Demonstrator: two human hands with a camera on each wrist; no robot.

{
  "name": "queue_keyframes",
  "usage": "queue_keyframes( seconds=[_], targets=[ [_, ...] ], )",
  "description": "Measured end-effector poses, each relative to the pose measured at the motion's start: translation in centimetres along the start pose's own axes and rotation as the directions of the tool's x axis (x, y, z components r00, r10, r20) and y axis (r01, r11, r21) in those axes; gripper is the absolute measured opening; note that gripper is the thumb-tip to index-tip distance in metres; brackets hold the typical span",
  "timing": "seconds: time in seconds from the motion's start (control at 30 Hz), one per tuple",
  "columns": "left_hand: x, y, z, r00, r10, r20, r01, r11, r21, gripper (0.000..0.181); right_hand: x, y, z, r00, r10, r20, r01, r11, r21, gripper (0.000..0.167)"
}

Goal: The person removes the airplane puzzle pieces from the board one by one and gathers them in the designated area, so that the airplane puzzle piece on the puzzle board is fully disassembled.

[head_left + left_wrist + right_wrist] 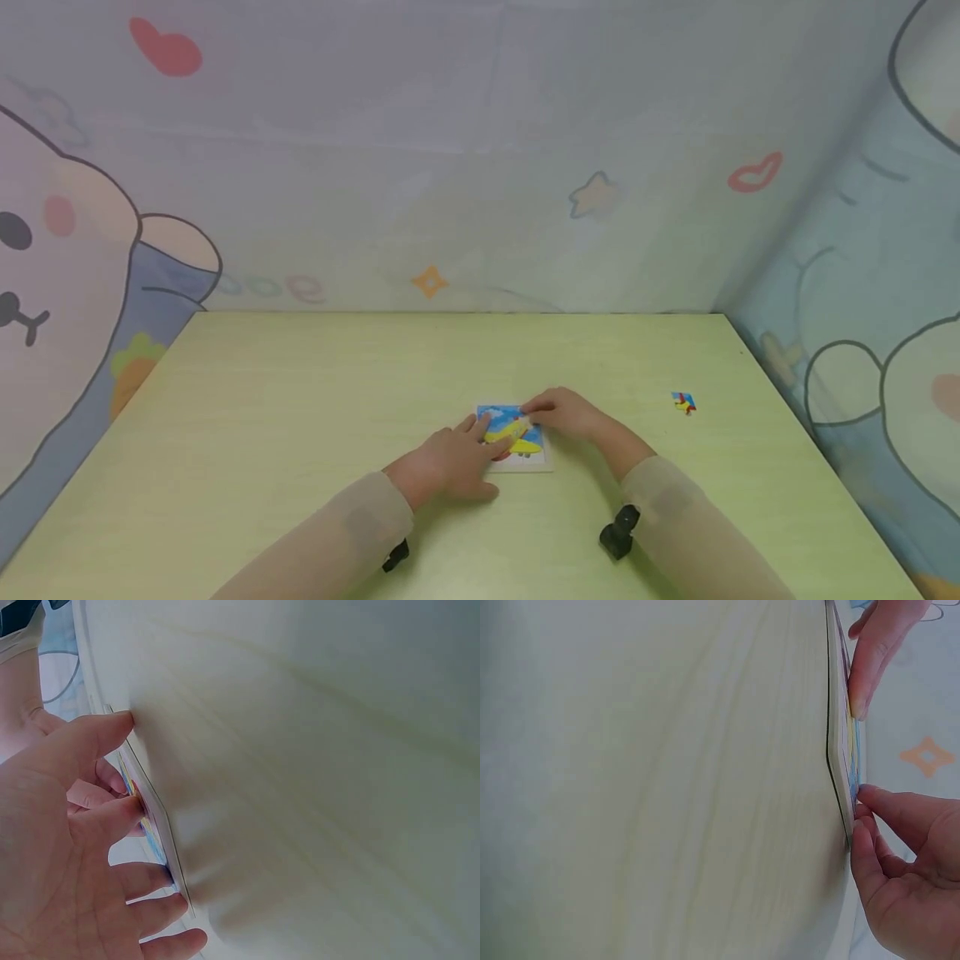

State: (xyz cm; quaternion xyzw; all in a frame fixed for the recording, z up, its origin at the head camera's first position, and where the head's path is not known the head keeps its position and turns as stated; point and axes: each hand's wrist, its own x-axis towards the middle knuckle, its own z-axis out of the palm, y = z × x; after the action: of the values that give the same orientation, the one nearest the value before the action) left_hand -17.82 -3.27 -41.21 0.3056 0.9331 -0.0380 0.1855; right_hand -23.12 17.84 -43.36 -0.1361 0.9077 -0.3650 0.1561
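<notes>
A small square picture puzzle [534,462] with a yellow airplane on blue sky lies flat on the table. My left hand [459,462] spreads over its left side, its extended fingers touching the picture; the left wrist view shows this hand [90,847] with fingers apart along the puzzle [161,832]. At the upper right corner, my right hand [573,414] has its thumb and bent fingertips on the edge. In the right wrist view the right hand [911,874] pinches the end of the puzzle [840,750]. Its palm hides part of nothing else.
One loose puzzle piece [684,403], blue, red and yellow, lies on the pale green table [300,383] to the right. A printed cloth [450,167] hangs behind and along both sides of the table. Black wrist cameras [619,532] are worn below the sleeves.
</notes>
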Motion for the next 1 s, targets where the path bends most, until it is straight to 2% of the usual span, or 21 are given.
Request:
queue_keyframes(
  seconds=[0.5,0.77,1.0],
  targets=[
    [0.4,-0.1,0.5,1.000,0.000,-0.002,0.000,1.000,0.025,0.068,-0.1,0.3,-0.2,0.999,0.017,0.031,-0.020,0.996,0.087,0.025],
    [0.5,0.0,0.5,1.000,0.004,0.004,-0.005,1.000,0.028,0.068,0.5,-0.4,-0.5,1.000,0.022,-0.022,-0.020,0.996,0.084,0.020],
    [0.4,-0.1,0.3,1.000,0.013,0.000,-0.013,0.999,0.046,0.068,0.8,-0.8,-0.6,0.999,0.037,0.023,-0.040,0.991,0.130,0.022]
  ],
)
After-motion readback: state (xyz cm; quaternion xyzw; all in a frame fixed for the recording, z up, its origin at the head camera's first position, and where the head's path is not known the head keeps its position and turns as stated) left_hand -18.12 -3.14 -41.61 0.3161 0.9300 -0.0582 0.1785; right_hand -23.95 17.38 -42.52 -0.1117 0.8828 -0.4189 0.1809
